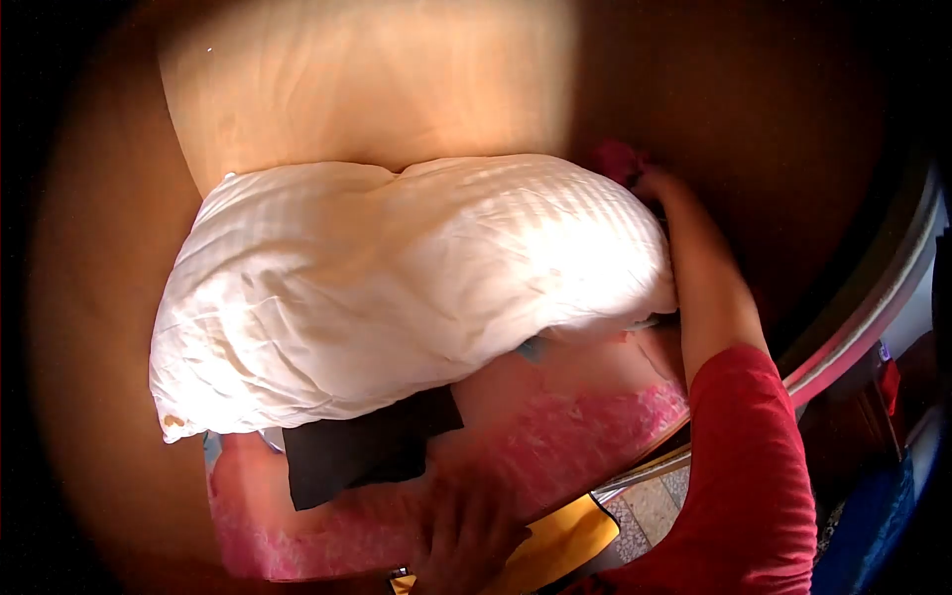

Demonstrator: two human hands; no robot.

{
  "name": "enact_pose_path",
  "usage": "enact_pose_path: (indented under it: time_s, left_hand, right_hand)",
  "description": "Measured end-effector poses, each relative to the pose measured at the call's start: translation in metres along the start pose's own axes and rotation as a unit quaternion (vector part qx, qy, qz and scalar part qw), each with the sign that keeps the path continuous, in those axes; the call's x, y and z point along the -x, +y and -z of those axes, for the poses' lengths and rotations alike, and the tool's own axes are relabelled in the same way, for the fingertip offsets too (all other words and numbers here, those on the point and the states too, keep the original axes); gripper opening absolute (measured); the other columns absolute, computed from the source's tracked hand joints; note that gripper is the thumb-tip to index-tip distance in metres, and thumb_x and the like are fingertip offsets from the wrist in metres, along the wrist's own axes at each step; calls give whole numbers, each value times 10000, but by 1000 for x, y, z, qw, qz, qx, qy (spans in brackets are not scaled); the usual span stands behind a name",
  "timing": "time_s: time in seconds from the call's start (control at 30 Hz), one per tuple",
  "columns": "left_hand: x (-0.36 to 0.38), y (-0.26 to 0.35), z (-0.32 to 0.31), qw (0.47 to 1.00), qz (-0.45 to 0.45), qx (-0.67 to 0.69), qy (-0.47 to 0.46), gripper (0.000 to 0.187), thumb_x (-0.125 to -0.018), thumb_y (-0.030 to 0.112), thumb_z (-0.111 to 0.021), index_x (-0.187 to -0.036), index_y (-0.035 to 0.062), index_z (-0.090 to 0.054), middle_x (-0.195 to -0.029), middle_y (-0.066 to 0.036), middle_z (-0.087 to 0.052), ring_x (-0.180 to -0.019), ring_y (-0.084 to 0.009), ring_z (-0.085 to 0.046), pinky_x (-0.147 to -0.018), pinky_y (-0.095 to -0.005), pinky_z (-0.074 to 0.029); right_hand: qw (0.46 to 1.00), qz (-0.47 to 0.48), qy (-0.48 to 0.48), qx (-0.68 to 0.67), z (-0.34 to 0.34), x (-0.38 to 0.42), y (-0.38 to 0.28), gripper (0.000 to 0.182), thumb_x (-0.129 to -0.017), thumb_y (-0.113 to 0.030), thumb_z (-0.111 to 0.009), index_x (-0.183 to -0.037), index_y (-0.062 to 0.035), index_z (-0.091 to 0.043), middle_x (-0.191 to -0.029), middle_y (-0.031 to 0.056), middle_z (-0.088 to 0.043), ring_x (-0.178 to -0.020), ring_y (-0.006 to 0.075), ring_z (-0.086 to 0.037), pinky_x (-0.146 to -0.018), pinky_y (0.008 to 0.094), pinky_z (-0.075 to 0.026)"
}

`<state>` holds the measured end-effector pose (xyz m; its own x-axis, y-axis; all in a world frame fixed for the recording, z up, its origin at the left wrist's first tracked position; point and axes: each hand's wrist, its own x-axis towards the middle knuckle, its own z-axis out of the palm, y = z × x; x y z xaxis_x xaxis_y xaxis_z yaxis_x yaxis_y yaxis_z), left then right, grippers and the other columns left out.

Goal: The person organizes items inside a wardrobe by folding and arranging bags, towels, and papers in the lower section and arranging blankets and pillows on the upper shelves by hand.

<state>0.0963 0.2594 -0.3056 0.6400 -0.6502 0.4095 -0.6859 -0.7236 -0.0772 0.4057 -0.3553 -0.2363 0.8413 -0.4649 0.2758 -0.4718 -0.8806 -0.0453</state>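
The left hand [464,535] is at the lower edge of the picture, in shadow, with its fingers slightly spread over the near edge of a pink patterned cover [565,426]. It does not appear to pinch anything. A yellow piece with a dark border [563,543] lies just beside it.

The right hand [652,184], at the end of an arm in a red sleeve [754,466], reaches past the right end of a pillow. It is at a small dark pink item [617,159]; shadow hides its fingers, so whether they pinch or only touch it cannot be told.

The white pillow [397,288] lies between the two hands, plump and wrinkled, across the cover and a brown surface [367,89]. A black cloth [362,456] comes out from under its near edge.

The right forearm is close against the pillow's end, so drawing it back could drag or turn the pillow. Pulling the black cloth might shift the pillow too. The yellow piece lies near the cover's edge, above a speckled floor [654,508], and a careless nudge could send it down.
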Motion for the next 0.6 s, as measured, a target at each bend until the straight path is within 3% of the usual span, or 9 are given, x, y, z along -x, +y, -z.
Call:
enact_pose_path:
  time_s: [0.1,0.13,0.17,0.2,0.23,0.33,0.4,0.53,0.6]
  left_hand:
    - [8,-6,-9,989,-50,-20,-136,534,-906,455,-509,-1320,121,-462,-1434,-135,-363,-1351,-364,-260,-1058,-567,-217]
    - [2,-7,-3,989,-50,-21,-136,534,-906,455,-509,-1320,121,-462,-1434,-135,-363,-1351,-364,-260,-1058,-567,-217]
    - [-4,-6,5,997,-59,-31,-44,446,-908,417,-514,-1228,107,-518,-1308,-141,-469,-1251,-320,-385,-987,-546,-307]
    - [-7,-6,13,996,-69,-40,47,369,-910,379,-519,-1135,92,-574,-1182,-148,-576,-1152,-276,-511,-917,-524,-397]
    - [-3,-5,12,995,-73,-39,47,369,-910,379,-519,-1135,92,-574,-1182,-148,-576,-1152,-276,-511,-917,-524,-397]
    - [5,-5,-1,997,-62,-20,34,404,-848,383,-553,-1153,120,-576,-1280,-151,-501,-1200,-400,-437,-968,-605,-321]
    - [5,-7,-9,996,-39,-36,72,460,-783,489,-581,-1122,178,-558,-1220,-64,-524,-1191,-297,-444,-966,-590,-317]
    - [5,-2,-6,995,-31,-6,92,450,-778,469,-601,-1115,173,-563,-1212,-62,-528,-1195,-303,-437,-964,-575,-328]
    - [2,1,3,998,-7,7,66,490,-752,442,-639,-1148,166,-547,-1231,-78,-512,-1199,-316,-427,-966,-576,-322]
  right_hand:
    - [991,26,123,47,-29,-5,10,551,-825,-311,-592,-1328,-148,-440,-1328,149,-473,-1156,317,-504,-976,426,-400]
    - [973,42,208,89,-25,10,6,619,-847,-299,-587,-1412,-203,-350,-1423,119,-388,-1263,328,-423,-1047,435,-346]
    - [974,38,206,89,-15,21,3,619,-847,-299,-587,-1412,-203,-350,-1423,119,-388,-1263,328,-423,-1047,435,-346]
    - [991,-16,128,-39,15,43,-16,571,-856,-280,-568,-1389,-174,-389,-1387,135,-430,-1245,327,-444,-1033,424,-360]
    - [982,-68,49,-168,47,65,-37,527,-866,-260,-548,-1366,-145,-427,-1350,151,-473,-1226,326,-465,-1019,414,-374]
    - [958,2,144,-248,124,121,-81,468,-834,-346,-589,-1176,-28,-551,-1128,227,-594,-1069,357,-571,-870,436,-468]
    - [920,-56,200,-332,129,82,-71,350,-834,-297,-584,-1039,-15,-614,-993,212,-638,-966,360,-610,-806,427,-485]
    - [761,-23,496,-418,190,109,-133,145,-792,-89,-600,-918,-20,-618,-842,166,-639,-765,263,-622,-683,370,-487]
    - [698,-3,602,-388,231,184,-180,64,-779,-16,-585,-843,-15,-584,-792,142,-619,-718,229,-600,-658,357,-477]
